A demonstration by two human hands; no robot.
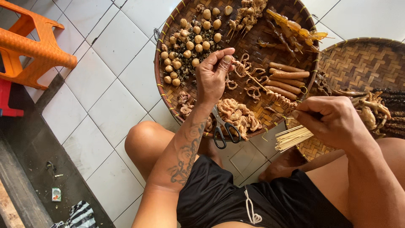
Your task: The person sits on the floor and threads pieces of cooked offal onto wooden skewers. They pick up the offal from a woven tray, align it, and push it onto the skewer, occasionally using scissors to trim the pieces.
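The left hand pinched a small round ball between thumb and fingertips, above the middle of the woven tray. The right hand was clenched around a thin skewer carrying curled pieces, over a loose bundle of bare sticks. Judged from this, a clean piercing called for a steady skewer and a centred ball, with fingertips clear of the point. Scissors lay at the tray's near rim. A small green-and-white packet lay on the dark floor, near left.
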